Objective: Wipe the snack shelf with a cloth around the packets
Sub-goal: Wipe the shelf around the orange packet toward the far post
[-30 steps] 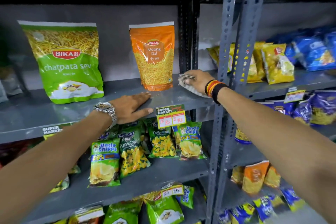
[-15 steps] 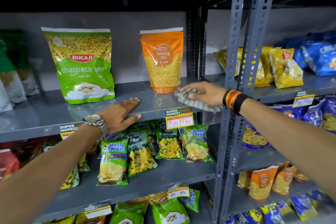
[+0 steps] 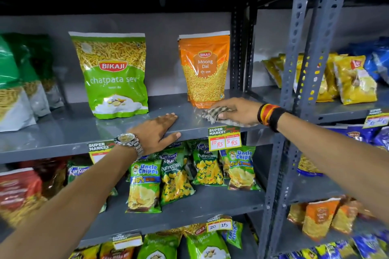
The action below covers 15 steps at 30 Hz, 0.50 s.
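The grey metal snack shelf (image 3: 63, 130) carries a green Bikaji chatpata sev packet (image 3: 111, 75) and an orange Moong Dal packet (image 3: 205, 69), both upright. My right hand (image 3: 237, 111) presses a striped grey cloth (image 3: 214, 112) flat on the shelf just in front of the orange packet's base. My left hand (image 3: 156, 132), with a watch on the wrist, rests palm down on the shelf's front edge between the two packets, fingers spread and holding nothing.
Perforated steel uprights (image 3: 294, 69) stand right of my right wrist. More green packets (image 3: 19, 82) stand at the far left. Price tags (image 3: 224, 139) hang from the shelf edge. Small chip bags (image 3: 145, 187) fill the shelf below; yellow packets (image 3: 353, 80) fill the neighbouring rack.
My right hand has slid the cloth leftward along the shelf, from beside the upright to in front of the orange packet. My left hand stays on the shelf edge.
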### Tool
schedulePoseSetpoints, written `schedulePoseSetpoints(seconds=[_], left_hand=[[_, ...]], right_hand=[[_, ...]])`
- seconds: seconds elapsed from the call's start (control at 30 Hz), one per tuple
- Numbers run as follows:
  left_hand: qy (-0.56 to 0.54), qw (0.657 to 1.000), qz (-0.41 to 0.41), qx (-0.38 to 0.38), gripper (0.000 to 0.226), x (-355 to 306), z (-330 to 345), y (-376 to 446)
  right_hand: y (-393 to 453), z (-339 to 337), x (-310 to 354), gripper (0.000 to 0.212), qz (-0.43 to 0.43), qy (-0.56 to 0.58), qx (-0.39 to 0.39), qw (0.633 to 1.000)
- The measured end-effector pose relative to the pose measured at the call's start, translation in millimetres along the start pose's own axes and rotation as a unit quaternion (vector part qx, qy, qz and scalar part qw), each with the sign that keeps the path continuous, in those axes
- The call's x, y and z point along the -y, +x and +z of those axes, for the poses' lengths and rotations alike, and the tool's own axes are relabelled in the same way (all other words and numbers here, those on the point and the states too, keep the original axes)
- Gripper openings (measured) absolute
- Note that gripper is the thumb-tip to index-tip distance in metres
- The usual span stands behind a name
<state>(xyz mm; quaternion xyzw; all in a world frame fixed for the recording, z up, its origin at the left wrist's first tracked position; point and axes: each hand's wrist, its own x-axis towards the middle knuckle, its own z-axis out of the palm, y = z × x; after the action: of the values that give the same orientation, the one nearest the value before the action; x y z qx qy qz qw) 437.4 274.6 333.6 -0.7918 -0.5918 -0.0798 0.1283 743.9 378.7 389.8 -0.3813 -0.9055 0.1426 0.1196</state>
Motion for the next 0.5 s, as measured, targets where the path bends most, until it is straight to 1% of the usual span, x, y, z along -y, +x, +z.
schedulePoseSetpoints(seconds=[0.07, 0.13, 0.17, 0.2, 0.23, 0.3, 0.37, 0.4, 0.43, 0.5], left_hand=[[0.002, 1.000, 0.000, 0.003, 0.095, -2, -2, 0], [0.004, 1.000, -0.007, 0.006, 0.098, -3, -4, 0], [0.004, 1.000, -0.008, 0.008, 0.101, -4, -5, -1], [0.004, 1.000, -0.009, 0.011, 0.105, -5, -6, -3], [0.003, 1.000, -0.009, 0.014, 0.108, -5, -7, -5], [0.000, 1.000, -0.010, 0.017, 0.110, -6, -8, -6], [0.001, 1.000, -0.011, 0.017, 0.104, -8, -11, -6], [0.001, 1.000, -0.007, 0.023, 0.097, -7, -12, -6], [0.002, 1.000, -0.006, 0.030, 0.091, -5, -14, -6], [0.010, 1.000, -0.007, 0.025, 0.089, 2, -19, -11]], right_hand=[[5, -2, -5, 0.041, 0.016, 0.001, -0.051, 0.999], [11, 6, -11, 0.042, 0.061, -0.011, -0.106, 0.992], [12, 12, -10, 0.042, 0.075, -0.012, -0.119, 0.990], [10, 20, -3, 0.042, 0.068, -0.009, -0.120, 0.990], [6, 28, 7, 0.043, 0.044, -0.002, -0.109, 0.993], [-2, 39, 27, 0.043, -0.026, 0.021, -0.058, 0.998], [-4, 35, 38, 0.043, -0.072, 0.047, -0.013, 0.996], [-1, 29, 39, 0.043, -0.074, 0.066, -0.023, 0.995], [3, 22, 37, 0.041, -0.063, 0.089, -0.055, 0.993], [15, 12, 29, 0.040, -0.020, 0.109, -0.108, 0.988]])
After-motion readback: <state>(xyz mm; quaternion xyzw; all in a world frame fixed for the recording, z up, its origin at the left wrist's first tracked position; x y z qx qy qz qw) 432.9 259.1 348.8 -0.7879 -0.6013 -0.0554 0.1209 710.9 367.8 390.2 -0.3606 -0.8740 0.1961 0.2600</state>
